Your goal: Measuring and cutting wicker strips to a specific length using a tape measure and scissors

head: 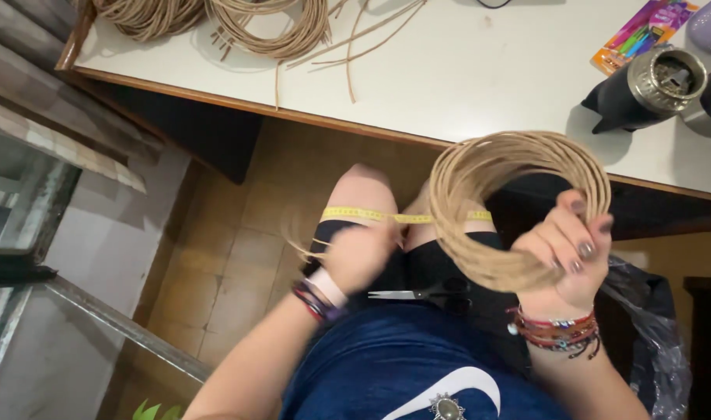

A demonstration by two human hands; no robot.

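Note:
My right hand [571,253] grips a coil of tan cord [518,204] and holds it upright above my lap. My left hand [361,255], blurred by motion, is closed around loose ends of the same tan cord [302,250] near my left knee. A yellow measuring tape [368,215] lies stretched across both knees. Scissors with black handles [425,294] rest on my lap between the two hands.
A white table [464,70] stands in front of my knees, with more coils of tan cord [274,27] at its far left. A dark metal cup [647,89] and a colourful packet [643,31] sit at the right. A black plastic bag [651,327] hangs beside my right side.

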